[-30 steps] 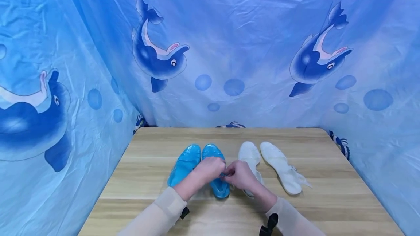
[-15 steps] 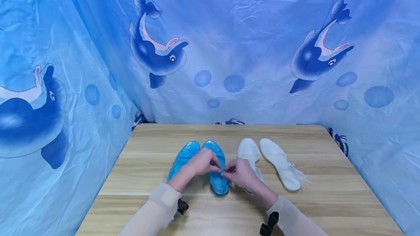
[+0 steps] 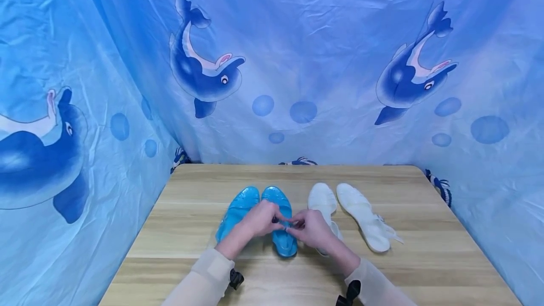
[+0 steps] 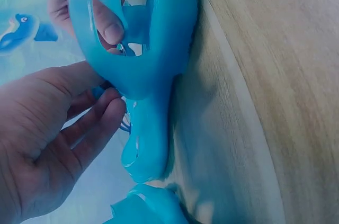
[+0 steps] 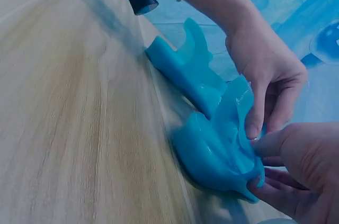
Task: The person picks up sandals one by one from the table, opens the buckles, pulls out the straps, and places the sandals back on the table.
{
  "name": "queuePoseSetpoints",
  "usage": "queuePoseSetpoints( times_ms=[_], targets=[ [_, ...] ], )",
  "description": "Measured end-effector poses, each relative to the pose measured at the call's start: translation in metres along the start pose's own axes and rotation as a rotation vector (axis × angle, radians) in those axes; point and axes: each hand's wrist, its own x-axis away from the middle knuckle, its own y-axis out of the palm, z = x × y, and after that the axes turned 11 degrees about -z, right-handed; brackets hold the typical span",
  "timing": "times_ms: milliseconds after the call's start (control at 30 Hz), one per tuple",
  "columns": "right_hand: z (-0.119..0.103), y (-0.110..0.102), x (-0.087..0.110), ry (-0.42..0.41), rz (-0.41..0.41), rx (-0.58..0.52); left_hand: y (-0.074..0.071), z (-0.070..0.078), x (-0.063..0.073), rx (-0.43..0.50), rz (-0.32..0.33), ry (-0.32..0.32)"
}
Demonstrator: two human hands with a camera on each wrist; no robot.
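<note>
Left hand (image 3: 260,218) and right hand (image 3: 312,228) are pinching, fingers narrow, at the strap (image 4: 79,12) of the right blue sandal (image 3: 284,245), which is lying sole-down on the table (image 3: 182,225). Fingertip-only contact is risking a slip; uneven pulling could be skewing the sandal.

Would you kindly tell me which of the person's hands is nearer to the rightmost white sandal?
The right hand: it is left of the rightmost white sandal, apart from it. The left hand is farther left, at a blue sandal.
</note>
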Motion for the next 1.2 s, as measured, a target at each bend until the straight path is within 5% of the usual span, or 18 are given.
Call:
queuePoseSetpoints(
  times_ms=[400, 667, 1000, 1200],
  targets=[
    [0.0013, 0.0072, 0.0050, 0.000, 0.050, 0.000, -0.0010, -0.0049, 0.0007, -0.017, -0.004, 0.076],
    [0.0024, 0.0104, 0.0081, 0.027, 0.073, -0.007, -0.0061, -0.0087, 0.0046, 0.096, -0.020, 0.043],
    [0.0015, 0.0063, 0.0060, 0.000, 0.041, 0.016, 0.0003, -0.0042, -0.0037, 0.000, -0.008, 0.029],
    [-0.0020, 0.0025, 0.0064, 0.038, 0.021, -0.024, -0.0008, -0.0091, -0.0015, 0.061, 0.018, 0.049]
  ],
)
